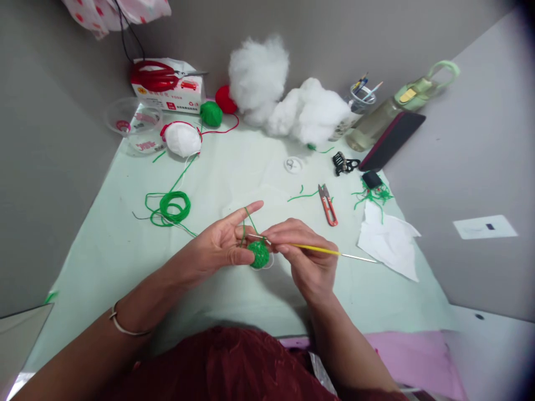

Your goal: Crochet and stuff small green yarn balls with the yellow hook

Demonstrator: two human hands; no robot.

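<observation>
Nearest lies the dark red clothing (209, 365) of the person, with a bracelet (119, 327) on the left forearm. Just past it, above the pale green surface (225, 303), the left hand (221, 242) has a narrow grip on a small green crocheted piece (259, 255), thumb pressed against its side. Its index finger is stretched out, a green strand (252, 219) looped over it and running down to the work. The right hand (309, 256) grips a crochet hook (320, 248) by its yellow handle, fingers closed around it; the hook's metal tip meets the top of the piece (the stitch itself is too small to make out).

Beyond the hands, a loose coil of green yarn (188, 207) lies on the left, while orange-handled snips (328, 207) and a torn white sheet (388, 245) lie on the right. Farther back are a white bundle edged in red (183, 139), a small round white container (293, 165) and a black hair clip (343, 164). At the far side stand a box (184, 100) with red-handled scissors (155, 69) on top, a green yarn ball (211, 114) beside a red one, fluffy white stuffing (259, 75), a pencil cup (360, 104) and a tilted bottle (371, 123).
</observation>
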